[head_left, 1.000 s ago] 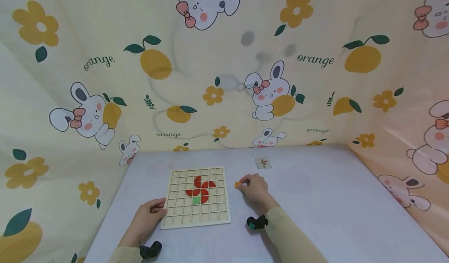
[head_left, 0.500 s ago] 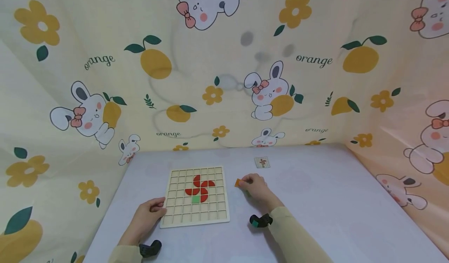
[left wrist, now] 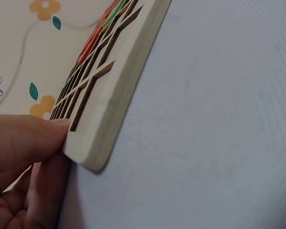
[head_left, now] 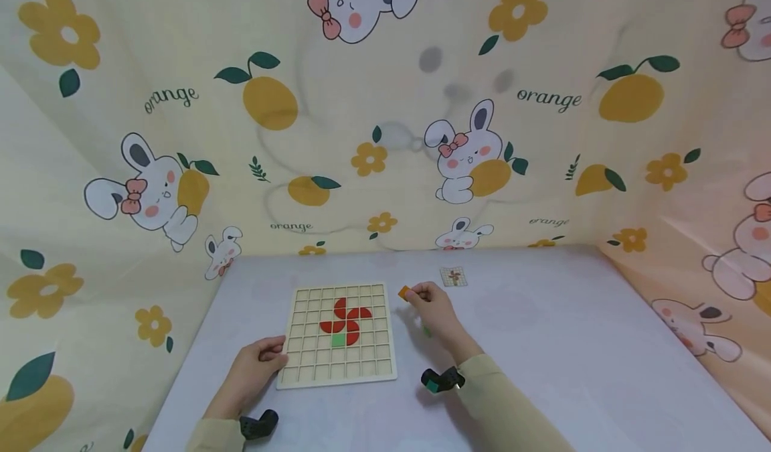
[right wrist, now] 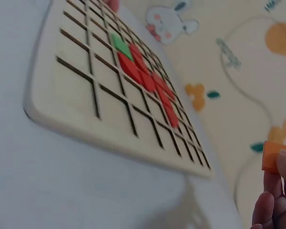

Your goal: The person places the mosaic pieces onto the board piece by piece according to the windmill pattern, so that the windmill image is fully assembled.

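A square wooden grid board (head_left: 313,365) lies on the table, with several red rounded tiles (head_left: 341,308) forming a pinwheel and one green square tile (head_left: 339,339) below its centre. My left hand (head_left: 255,368) grips the board's left edge, the thumb at the rim in the left wrist view. Just off the board's upper right side, my right hand (head_left: 436,315) pinches an orange square tile (right wrist: 272,157) between thumb and fingers. A bit of green (head_left: 427,331) shows below that hand, mostly hidden by it.
A small card (head_left: 454,276) printed with a pinwheel on a grid lies at the back of the white table (head_left: 530,345). Behind the table hangs a patterned cloth (head_left: 373,117) with rabbits and oranges. Each wrist carries a black camera (head_left: 442,380).
The right hand has moved up and away from me with the orange tile, which has turned in its fingers. The left hand and board stay in place.
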Demonstrator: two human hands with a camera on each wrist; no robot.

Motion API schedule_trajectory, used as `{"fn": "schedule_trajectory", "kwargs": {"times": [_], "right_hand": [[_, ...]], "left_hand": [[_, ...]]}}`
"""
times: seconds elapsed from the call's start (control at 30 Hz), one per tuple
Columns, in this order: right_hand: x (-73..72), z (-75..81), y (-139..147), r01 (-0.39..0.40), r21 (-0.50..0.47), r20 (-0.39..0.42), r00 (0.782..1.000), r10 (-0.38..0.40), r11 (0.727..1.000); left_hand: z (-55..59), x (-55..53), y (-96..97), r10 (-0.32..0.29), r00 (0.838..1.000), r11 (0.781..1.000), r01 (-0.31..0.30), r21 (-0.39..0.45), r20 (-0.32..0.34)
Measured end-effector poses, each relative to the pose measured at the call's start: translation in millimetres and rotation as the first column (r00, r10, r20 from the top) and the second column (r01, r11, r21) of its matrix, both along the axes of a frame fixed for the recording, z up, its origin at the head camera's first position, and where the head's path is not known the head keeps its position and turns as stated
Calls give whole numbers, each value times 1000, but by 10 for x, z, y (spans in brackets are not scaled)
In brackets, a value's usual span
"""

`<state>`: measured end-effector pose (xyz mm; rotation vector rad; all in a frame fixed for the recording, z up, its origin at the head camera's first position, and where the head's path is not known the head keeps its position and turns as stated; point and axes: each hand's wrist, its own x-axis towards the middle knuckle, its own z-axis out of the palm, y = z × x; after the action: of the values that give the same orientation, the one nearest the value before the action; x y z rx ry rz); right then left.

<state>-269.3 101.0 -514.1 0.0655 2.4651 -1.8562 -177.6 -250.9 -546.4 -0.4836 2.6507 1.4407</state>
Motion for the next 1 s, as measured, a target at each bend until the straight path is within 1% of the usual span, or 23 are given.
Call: {"fn": "schedule_trajectory", "kwargs": {"times": [0.1, 0.2, 0.33, 0.43, 0.53, 0.67, 0.77, 0.9, 1.0], "right_hand": [[78, 19, -142, -57, -4, -17, 998, 57, 998], [182, -6, -291, -137, 2, -4, 991, 137, 991], [313, -75, -474, -256, 16, 12, 967, 256, 967], [391, -120, -595, -319, 45, -3, 947, 320, 947], [461, -128, -702, -345, 95, -17, 937, 349, 934], [541, -117, -816, -361, 176, -31, 928, 372, 916], [579, -124, -884, -379, 230, -37, 917, 397, 896], [612, -149, -952, -401, 264, -47, 903, 427, 877], [638, -156, -989, -407, 271, -46, 899, 435, 872]], "left_hand": [[30, 4, 7, 1, 1000, 1000, -1, -6, 0], [44, 10, 13, 4, 1000, 1000, -4, -12, 3], [59, 24, 23, 6, 1000, 1000, -6, -9, 4], [64, 30, 29, 8, 1000, 1000, -8, -5, 8], [55, 26, 28, 7, 1000, 1000, -7, -2, 11], [31, 19, 23, 8, 1000, 1000, -8, 1, 10], [15, 10, 21, 11, 1000, 1000, -11, 1, 9], [10, 7, 14, 7, 1000, 1000, -7, 2, 5], [10, 14, 9, 7, 1000, 1000, -7, 4, 7]]}}
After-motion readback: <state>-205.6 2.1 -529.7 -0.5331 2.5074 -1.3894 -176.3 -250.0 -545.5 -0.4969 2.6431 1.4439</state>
